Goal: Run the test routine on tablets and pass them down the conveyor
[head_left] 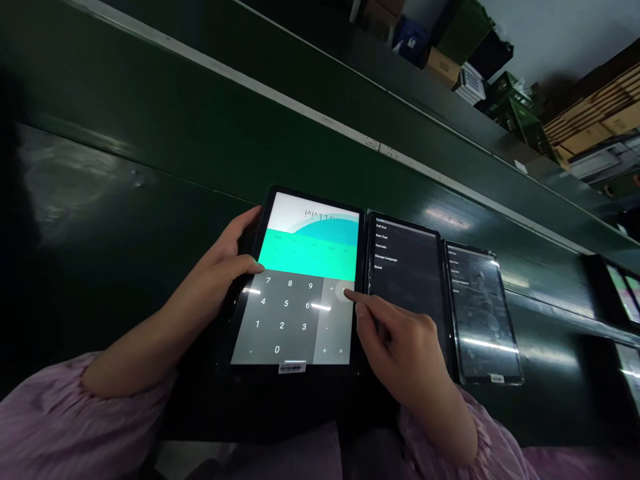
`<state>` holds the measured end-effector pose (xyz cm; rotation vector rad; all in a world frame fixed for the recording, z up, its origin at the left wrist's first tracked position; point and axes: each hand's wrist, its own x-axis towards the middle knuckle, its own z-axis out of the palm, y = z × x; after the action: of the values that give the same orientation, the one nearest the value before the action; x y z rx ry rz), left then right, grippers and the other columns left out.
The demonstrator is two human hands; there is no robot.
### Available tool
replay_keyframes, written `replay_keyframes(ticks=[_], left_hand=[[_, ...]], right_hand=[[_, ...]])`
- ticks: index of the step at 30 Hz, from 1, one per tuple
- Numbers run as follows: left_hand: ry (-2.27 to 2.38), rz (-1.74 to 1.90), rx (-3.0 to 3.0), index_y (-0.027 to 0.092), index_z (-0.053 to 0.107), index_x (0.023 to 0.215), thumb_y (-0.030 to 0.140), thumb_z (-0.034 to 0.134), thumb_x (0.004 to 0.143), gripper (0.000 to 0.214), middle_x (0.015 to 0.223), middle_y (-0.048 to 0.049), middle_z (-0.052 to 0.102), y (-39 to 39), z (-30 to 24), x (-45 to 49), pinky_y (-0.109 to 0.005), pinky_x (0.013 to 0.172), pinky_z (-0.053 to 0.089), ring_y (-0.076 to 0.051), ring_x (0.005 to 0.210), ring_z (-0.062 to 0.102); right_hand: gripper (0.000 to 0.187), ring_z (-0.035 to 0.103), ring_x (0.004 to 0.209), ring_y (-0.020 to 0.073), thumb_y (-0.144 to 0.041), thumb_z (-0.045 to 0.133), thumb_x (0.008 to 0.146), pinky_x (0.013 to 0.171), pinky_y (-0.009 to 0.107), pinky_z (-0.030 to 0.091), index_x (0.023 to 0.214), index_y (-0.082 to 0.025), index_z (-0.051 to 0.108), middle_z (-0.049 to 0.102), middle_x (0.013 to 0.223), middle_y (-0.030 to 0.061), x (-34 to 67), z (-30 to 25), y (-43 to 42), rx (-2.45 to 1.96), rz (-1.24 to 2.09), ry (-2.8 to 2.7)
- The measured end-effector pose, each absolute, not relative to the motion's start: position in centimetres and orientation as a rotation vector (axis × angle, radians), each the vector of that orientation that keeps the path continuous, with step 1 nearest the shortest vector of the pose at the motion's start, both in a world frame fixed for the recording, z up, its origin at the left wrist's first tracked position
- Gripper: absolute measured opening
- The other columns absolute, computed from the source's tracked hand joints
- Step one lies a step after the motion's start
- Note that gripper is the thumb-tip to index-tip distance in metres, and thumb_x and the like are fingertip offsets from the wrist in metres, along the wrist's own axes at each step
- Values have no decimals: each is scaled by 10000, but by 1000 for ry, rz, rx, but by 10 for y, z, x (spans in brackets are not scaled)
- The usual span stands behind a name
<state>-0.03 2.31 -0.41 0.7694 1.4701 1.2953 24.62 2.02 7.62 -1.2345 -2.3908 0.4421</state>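
A tablet (298, 313) with a lit calculator keypad lies tilted in front of me, its upper part green and white. My left hand (227, 257) is closed on the tablet's left edge, with the thumb at the front rim and the other fingers partly hidden beside and behind it. My right hand (400, 337) holds nothing; its index finger stretches to the right column of keys, at the screen, while its other fingers curl in. A small barcode label (292, 367) sticks to the bottom edge of this tablet.
Right of it lie a second tablet (405, 280) and a third tablet (483, 320), both with dark menu screens. More devices (627, 293) stand at the far right. Metal rails (325, 120) cross the green bench (165, 127). Cardboard boxes (443, 65) and crates are at the back.
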Motion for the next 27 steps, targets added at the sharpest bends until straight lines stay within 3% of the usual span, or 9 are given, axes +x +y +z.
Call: replay_keyframes(ticks=[2,4,8,13,18,23,25,27], left_hand=[[1505,1260,715,286,598,1493,311,724,641,861,1575,-69,533,24,-3,0,-750,1102,518,-523,1517,379],[1527,1258,660,279,611,1472,370,736,604,882,1595,-75,515,26,-1,1,-767,1047,550,-544,1489,403],[1527,1265,616,269,632,1440,394,746,540,916,1602,-77,516,29,3,2,-713,1021,594,-527,1472,433],[1484,1263,613,265,603,1471,411,749,542,951,1537,-78,588,28,4,2,-716,1063,564,-500,1415,507],[1457,1274,687,294,595,1483,345,719,643,850,1529,-39,597,23,-3,-1,-718,1164,482,-452,1425,512],[1476,1269,709,302,595,1481,322,696,639,849,1553,-29,565,24,-3,0,-649,1084,574,-444,1399,526],[1468,1261,687,312,585,1489,324,694,616,880,1547,-33,568,25,0,0,-623,1000,624,-443,1358,559],[1449,1219,647,325,547,1520,337,703,589,944,1523,-54,584,25,2,0,-626,909,649,-447,1273,614]], right_hand=[[345,455,391,66,-165,473,1071,437,230,371,851,-159,740,792,807,26,245,79,25,-1256,427,-2365],[347,580,474,90,-184,477,1085,485,230,417,825,-178,705,813,870,37,243,79,30,-1283,415,-2361],[331,692,607,132,-229,435,1117,545,260,471,1156,-155,755,819,1112,94,233,73,39,-1302,456,-2416],[411,760,730,185,-251,389,1129,572,268,491,1378,-118,688,821,972,82,227,66,45,-1277,490,-2519],[355,697,591,139,-239,438,1109,503,252,429,991,-149,760,822,1055,114,232,68,46,-1364,452,-2372],[381,721,664,151,-249,403,1122,568,247,466,1267,-143,739,811,930,78,228,68,45,-1290,560,-2427],[375,714,663,149,-244,406,1120,559,242,451,1248,-147,745,801,888,68,228,67,46,-1296,564,-2411],[340,653,565,125,-232,433,1111,524,237,416,1089,-155,763,781,820,52,231,68,48,-1331,504,-2356]])
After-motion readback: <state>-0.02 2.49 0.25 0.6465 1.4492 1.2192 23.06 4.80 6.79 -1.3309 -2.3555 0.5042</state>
